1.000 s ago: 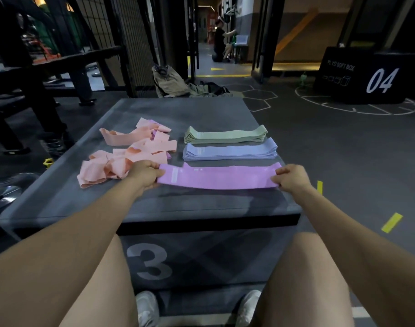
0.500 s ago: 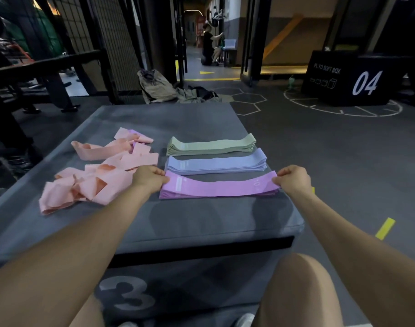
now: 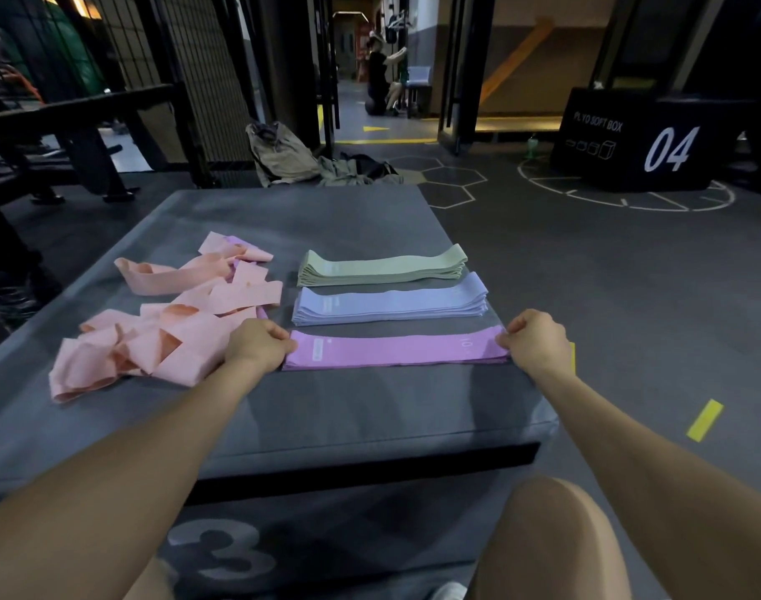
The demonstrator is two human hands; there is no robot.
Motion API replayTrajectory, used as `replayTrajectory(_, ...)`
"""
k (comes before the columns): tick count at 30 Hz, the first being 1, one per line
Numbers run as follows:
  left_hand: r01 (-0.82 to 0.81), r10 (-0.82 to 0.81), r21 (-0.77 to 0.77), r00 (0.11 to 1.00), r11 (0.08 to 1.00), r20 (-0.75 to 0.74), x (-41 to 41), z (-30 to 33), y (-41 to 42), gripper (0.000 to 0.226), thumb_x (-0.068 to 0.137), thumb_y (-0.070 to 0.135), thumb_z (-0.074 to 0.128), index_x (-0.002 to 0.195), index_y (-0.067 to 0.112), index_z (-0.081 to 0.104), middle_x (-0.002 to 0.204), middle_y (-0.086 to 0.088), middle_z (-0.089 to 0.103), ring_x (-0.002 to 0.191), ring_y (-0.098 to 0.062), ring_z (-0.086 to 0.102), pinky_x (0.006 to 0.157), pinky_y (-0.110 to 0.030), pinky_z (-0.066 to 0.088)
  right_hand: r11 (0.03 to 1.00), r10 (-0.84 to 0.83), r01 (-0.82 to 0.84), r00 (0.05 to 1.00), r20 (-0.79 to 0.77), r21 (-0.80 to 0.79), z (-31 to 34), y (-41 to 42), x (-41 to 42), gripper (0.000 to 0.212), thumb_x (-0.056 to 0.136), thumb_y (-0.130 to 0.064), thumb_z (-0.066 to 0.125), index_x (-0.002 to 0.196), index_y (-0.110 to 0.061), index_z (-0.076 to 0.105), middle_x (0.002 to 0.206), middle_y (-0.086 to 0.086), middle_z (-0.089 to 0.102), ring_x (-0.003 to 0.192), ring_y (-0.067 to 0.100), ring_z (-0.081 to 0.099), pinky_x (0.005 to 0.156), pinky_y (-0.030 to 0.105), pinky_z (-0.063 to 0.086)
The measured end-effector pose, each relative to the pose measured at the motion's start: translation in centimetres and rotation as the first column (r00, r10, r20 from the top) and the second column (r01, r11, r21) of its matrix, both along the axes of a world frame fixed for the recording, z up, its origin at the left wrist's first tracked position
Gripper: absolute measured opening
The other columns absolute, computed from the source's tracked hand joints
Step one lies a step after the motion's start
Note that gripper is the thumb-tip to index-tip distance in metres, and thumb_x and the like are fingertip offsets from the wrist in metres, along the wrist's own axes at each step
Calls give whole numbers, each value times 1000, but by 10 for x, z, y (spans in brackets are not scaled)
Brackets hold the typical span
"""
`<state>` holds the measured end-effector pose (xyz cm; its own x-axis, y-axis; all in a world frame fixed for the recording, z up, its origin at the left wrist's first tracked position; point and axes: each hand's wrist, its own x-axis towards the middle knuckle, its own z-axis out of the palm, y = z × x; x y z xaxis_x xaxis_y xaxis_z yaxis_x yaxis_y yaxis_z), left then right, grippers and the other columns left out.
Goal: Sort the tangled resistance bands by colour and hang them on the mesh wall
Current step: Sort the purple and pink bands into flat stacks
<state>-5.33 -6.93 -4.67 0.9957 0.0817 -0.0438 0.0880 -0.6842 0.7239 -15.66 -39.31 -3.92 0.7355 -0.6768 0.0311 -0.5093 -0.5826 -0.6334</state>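
A pink-purple band stack (image 3: 396, 352) lies flat on the grey plyo box (image 3: 361, 417). My left hand (image 3: 257, 345) pinches its left end and my right hand (image 3: 537, 339) pinches its right end. Behind it lie a neat blue band stack (image 3: 389, 303) and a green band stack (image 3: 381, 267). To the left sprawls a tangled heap of peach bands (image 3: 162, 322) with a bit of purple band showing among them. A black mesh wall (image 3: 201, 71) stands at the back left.
A beige bag (image 3: 281, 155) and clothes lie on the floor beyond the box. A black soft box marked 04 (image 3: 634, 142) stands at the right. A dark bench (image 3: 67, 136) is at the left. A person sits far off in the corridor.
The purple stack has settled flat on the box between my hands. My view shifted, bringing the box closer; both hands keep hold of the band ends.
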Motion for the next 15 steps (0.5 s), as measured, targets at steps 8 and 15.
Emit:
replayTrajectory(8,5,-8,92,999,996,34,-3,-2,-5,8,81,12,66,87,6,68,103,-11,68,100,-29,60,82,-27,42,989,59,-66,997,-56,-134,-5,2,1,11,84,-20,59,91,-13,58,99,12,63,90,33,58,70,30,39)
replayTrajectory(15,58,-68,136,995,989,74,-1,-5,-1,22,83,24,67,96,7,59,110,-15,63,98,-29,58,86,-30,43,950,126,-132,991,-40,-283,-2,7,1,20,88,-20,58,103,-7,56,114,13,50,105,35,49,79,36,41)
